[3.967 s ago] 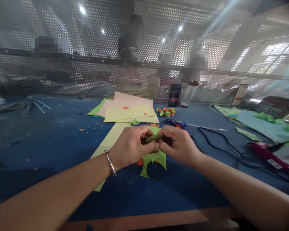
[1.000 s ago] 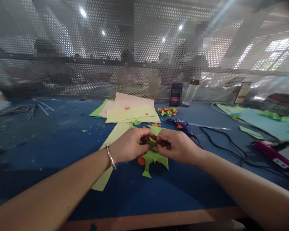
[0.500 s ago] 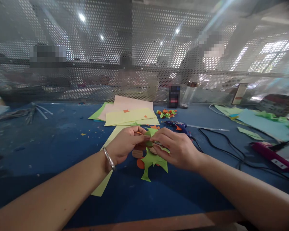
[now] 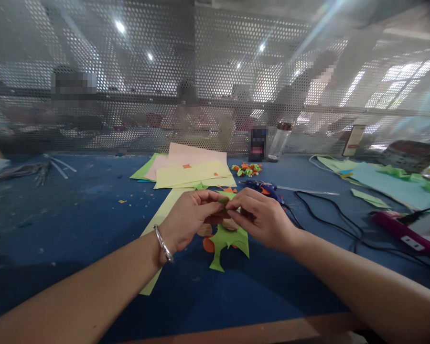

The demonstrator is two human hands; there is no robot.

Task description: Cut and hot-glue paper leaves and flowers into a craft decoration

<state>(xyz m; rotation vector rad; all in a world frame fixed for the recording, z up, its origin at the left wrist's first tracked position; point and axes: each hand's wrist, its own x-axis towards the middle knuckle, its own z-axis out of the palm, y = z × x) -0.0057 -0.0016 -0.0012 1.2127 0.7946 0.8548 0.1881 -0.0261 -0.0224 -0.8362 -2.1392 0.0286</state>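
Note:
Close together over the table's middle, both my hands pinch a small piece of green paper (image 4: 222, 201). My left hand (image 4: 191, 215), with a silver bangle at the wrist, has thumb and fingers closed on its left side. At its right side are the fingertips of my right hand (image 4: 263, 215), also closed; they cover much of the piece. Below lies a cut green paper scrap (image 4: 222, 241) with pointed edges. Round wooden slices (image 4: 230, 224) and an orange paper circle (image 4: 208, 244) lie around the scrap, partly hidden by my hands.
Pink and yellow paper sheets (image 4: 197, 160) lie behind my hands. A blue glue gun (image 4: 263, 186) rests at the right, its black cable (image 4: 329, 205) running toward a magenta power strip (image 4: 401, 234). Green and orange curled paper bits (image 4: 247, 169), a clear bottle (image 4: 280, 142) and a perforated screen (image 4: 136, 62) stand farther back.
My fingers have drawn closer around the green paper, which shows smaller and more folded between them. The view has shifted slightly; the things on the table stay where they were.

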